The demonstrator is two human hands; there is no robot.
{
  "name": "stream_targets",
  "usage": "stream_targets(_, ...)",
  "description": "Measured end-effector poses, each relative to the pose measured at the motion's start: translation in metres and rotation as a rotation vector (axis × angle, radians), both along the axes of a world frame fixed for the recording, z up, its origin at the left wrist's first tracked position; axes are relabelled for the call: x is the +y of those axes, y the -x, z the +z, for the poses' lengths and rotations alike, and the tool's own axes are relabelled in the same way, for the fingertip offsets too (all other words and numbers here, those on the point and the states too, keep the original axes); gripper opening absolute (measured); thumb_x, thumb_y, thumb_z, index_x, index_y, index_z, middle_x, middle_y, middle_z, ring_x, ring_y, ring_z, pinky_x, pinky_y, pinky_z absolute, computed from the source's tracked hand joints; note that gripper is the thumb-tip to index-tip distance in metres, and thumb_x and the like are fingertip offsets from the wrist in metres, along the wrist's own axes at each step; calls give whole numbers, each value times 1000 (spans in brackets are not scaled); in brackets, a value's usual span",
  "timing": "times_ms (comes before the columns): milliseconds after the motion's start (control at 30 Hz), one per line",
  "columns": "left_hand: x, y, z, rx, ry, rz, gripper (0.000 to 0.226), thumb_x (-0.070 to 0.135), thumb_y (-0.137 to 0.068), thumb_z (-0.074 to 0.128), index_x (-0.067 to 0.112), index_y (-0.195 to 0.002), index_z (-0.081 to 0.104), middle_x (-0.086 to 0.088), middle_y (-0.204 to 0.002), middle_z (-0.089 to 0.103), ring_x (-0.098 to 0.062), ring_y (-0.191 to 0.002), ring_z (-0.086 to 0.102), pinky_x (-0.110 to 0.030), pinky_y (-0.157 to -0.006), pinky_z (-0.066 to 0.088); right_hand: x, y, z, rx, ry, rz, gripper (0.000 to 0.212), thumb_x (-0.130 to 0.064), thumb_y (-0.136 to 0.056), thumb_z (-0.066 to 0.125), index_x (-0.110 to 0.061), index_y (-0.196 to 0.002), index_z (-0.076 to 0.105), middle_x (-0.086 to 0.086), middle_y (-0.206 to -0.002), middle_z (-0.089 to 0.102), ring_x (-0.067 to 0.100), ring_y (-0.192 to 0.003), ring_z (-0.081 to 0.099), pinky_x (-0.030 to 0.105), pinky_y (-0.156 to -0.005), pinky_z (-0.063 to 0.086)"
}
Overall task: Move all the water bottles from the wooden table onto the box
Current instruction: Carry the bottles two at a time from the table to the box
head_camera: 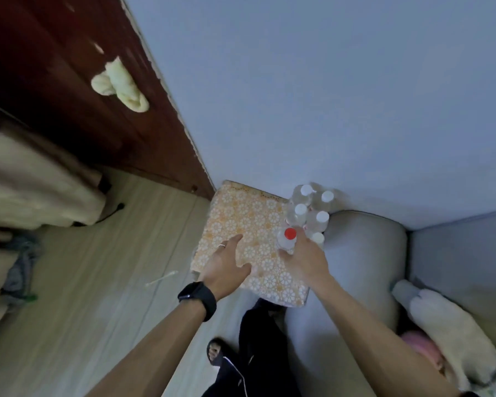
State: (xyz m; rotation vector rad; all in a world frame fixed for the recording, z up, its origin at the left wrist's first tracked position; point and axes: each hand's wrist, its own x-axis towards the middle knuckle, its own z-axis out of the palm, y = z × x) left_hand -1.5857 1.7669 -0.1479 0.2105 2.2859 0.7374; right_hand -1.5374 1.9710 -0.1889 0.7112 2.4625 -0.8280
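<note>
Bottles stand in a tight cluster at the far right corner of the box (241,222): five white-capped bottles (308,207) of clear plastic, and one red-capped bottle (287,239), six in all. The box has a flat square top covered in an orange sheet printed with white flowers; apart from the cluster its top is bare. It sits on pale wood-grain flooring (103,282), against a light blue wall (298,96), with a grey cushioned seat (364,247) touching its right side.

The right hand (305,260) wraps its fingers around the body of the red-capped bottle, which stands upright at the near edge of the cluster, just beside the white caps. Whether its base rests on the box cannot be told. The left hand (226,265) is spread, palm down, over the near left part of the box top; a ring sits on one finger and a black watch (198,299) on the wrist.

A dark reddish wooden panel (69,81) runs along the far left, with one crumpled pale yellow cloth (119,85) on it. One cotton swab (161,279) lies on the floor, left of the box. A cream, fluffy cushion (447,333) lies on the seat at the near right.
</note>
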Motion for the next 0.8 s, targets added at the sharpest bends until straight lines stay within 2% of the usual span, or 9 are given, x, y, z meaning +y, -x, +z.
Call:
stream_targets(67,-11,-5,-2,22,-1,28,72,31,-93,61,28,-156,25,-7,-155,39,-25,-121,56,-28,-86,45,1,11,-12,-4,-97,95,74,-45,-99,55,-21,-158,18,11,-109,69,31,-90,69,33,-55,43)
stream_targets(233,-11,-15,-9,1,-35,102,69,34,-94,58,30,-155,25,-4,-153,41,-25,-129,50,-37,-94,50,6,28,-26,-63,-219,235,46,-33,-104,48,-17,-146,37,13,-108,68,34,-94,67,35,-59,44)
stream_targets(367,19,-8,-36,-20,-31,106,67,33,-95,58,30,-154,26,-4,-151,42,-24,-113,60,-34,-79,52,20,34,-28,-62,-260,336,48,-34,-100,52,-19,-143,39,11,-105,69,34,-91,67,33,-55,41)
stream_targets(400,28,-6,-45,-27,-22,97,68,34,-95,58,30,-154,26,-4,-151,42,-24,-113,59,-33,-77,50,26,34,-29,-55,-263,342,47,-34,-99,54,-19,-141,41,10,-104,69,34,-90,67,32,-55,39)
stream_targets(533,71,2,-85,-119,1,42,73,35,-92,61,32,-154,23,-8,-152,41,-29,-126,53,-41,-93,52,52,25,-27,-25,-325,284,33,-34,-94,57,-20,-123,52,8,-103,69,37,-91,66,34,-59,42)
stream_targets(667,107,5,-109,-109,-7,-10,73,36,-92,65,35,-153,25,-9,-148,42,-30,-116,59,-36,-77,51,75,5,-37,14,-312,207,34,-28,-94,60,-17,-126,60,10,-108,69,38,-98,65,38,-67,43)
stream_targets(800,128,12,-119,-65,-47,30,65,38,-93,65,38,-150,33,-4,-146,44,-28,-118,58,-36,-85,50,79,-3,-49,88,-214,142,33,-19,-91,66,-10,-124,64,14,-108,67,39,-96,65,40,-73,47)
